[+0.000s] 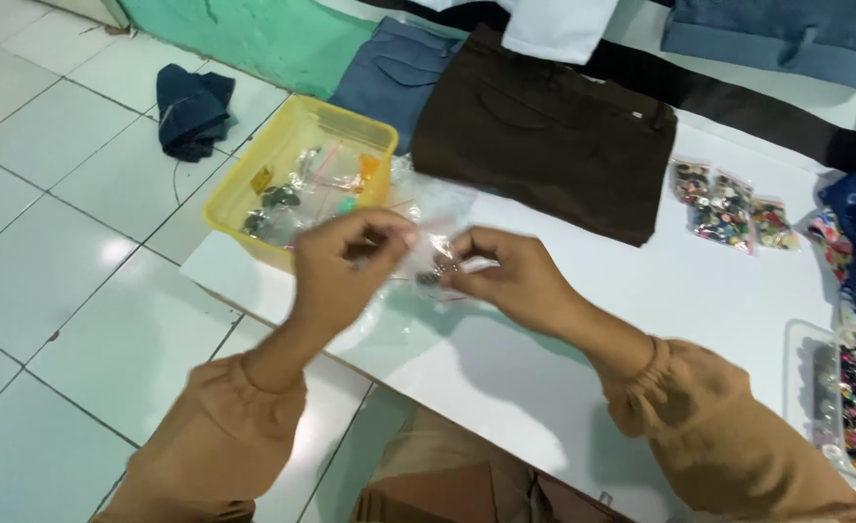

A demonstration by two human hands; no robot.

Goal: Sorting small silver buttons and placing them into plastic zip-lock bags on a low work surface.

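Both hands meet above the near edge of the white table point(641, 291), holding 1 small clear plastic bag point(435, 254) between them. The left hand point(336, 263), in a tan sleeve, has its fingers pressed together, pinching the bag's left edge, while the right hand point(505, 276) pinches the right side at the bag's lower part, where some small dark pieces show through the plastic; motion blur hides what exactly they are. The bag sits at the centre of the view, lifted off the tabletop, with crumpled clear plastic spread under and behind it. At 11 o'clock from the hands stands a yellow plastic tub point(239, 189) on the table's left corner, holding more small clear bags with bits of green, orange and dark contents. At 1 o'clock lies a folded dark brown garment point(544, 136), with a folded blue-grey garment point(389, 68) just beside it to the left. At 2 o'clock, 3 small bags of mixed-colour buttons point(728, 205) lie side by side on the table. At 4 o'clock, at the right edge, a clear tray point(798, 378) holds a heap of shiny mixed-colour buttons. At 10 o'clock, well apart on the tiled floor point(50, 291), lies a crumpled dark blue cloth point(191, 108).
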